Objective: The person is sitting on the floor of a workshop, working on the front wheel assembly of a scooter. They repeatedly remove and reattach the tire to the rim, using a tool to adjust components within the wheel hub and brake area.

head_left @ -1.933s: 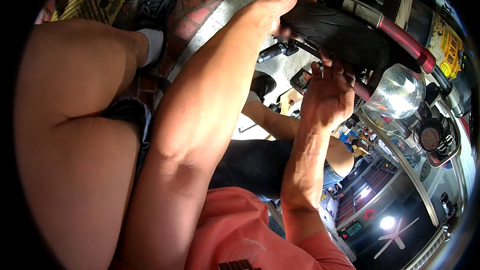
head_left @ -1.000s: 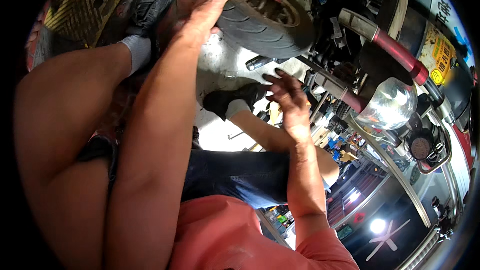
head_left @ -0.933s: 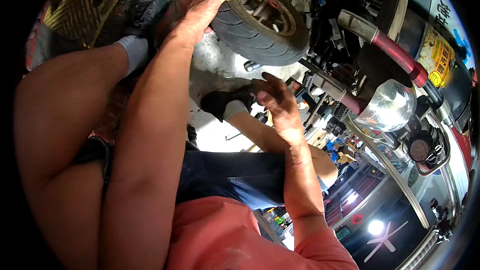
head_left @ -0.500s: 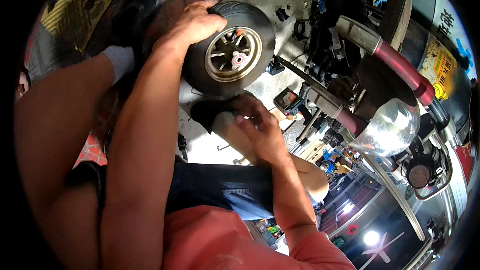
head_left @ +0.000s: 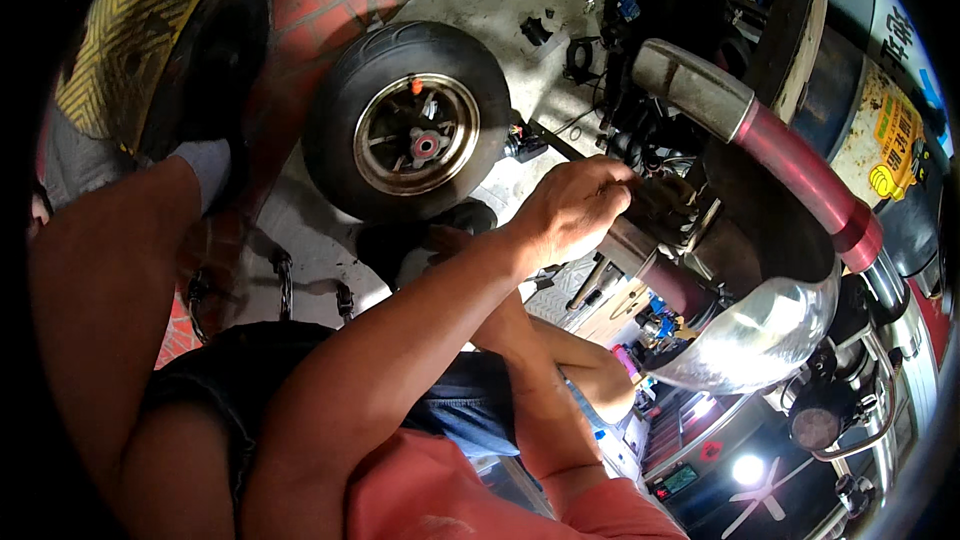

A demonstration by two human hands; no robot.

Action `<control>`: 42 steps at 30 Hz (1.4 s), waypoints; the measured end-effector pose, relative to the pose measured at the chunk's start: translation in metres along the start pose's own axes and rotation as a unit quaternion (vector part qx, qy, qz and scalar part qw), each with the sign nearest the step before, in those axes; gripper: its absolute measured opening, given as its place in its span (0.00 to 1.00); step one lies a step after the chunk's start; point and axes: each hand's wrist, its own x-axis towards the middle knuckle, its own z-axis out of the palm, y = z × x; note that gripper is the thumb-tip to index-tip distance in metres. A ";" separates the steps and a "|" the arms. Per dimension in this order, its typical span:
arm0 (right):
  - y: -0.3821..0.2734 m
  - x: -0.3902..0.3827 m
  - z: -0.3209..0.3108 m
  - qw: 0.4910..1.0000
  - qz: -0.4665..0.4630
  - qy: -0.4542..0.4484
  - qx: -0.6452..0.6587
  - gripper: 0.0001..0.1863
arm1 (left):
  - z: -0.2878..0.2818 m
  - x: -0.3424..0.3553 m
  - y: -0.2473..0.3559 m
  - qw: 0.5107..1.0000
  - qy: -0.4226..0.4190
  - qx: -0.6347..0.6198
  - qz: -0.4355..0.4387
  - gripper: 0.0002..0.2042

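Wheel (head_left: 425,146), black rubber around spoked metal rim (head_left: 412,186), lying left on concrete floor (head_left: 460,5). Left hand (head_left: 580,208) bending fingers beside red metal fork (head_left: 803,168), right; grip's contents unclear. Left forearm (head_left: 400,370) hiding much of right hand (head_left: 448,240); cannot tell its grip.

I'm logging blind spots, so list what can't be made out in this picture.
Left hand: head view; its own back hides what, if anything, it grips.
Right hand: head view; partly behind the left forearm and in shadow, so its grip is unclear.
Wheel: head view; its own bulk hides the far face.
Screen: head view; too small to make out what it shows.
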 end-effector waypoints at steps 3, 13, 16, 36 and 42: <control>-0.002 0.005 -0.008 0.999 -0.030 0.011 -0.012 0.31 | -0.004 0.002 0.012 0.998 -0.021 -0.009 -0.054 0.17; -0.002 0.017 -0.017 0.996 -0.057 -0.025 -0.060 0.41 | -0.005 0.012 0.001 0.982 -0.020 0.131 0.132 0.15; -0.006 0.015 -0.018 0.995 -0.036 -0.022 -0.086 0.40 | -0.004 0.012 0.007 0.990 -0.036 0.107 0.091 0.19; -0.017 0.011 -0.019 0.994 -0.019 -0.027 -0.101 0.35 | -0.007 0.010 0.025 0.994 -0.078 0.069 0.033 0.25; -0.003 0.013 -0.013 0.997 0.026 0.004 -0.070 0.33 | -0.012 0.013 0.019 0.996 -0.047 0.052 0.049 0.24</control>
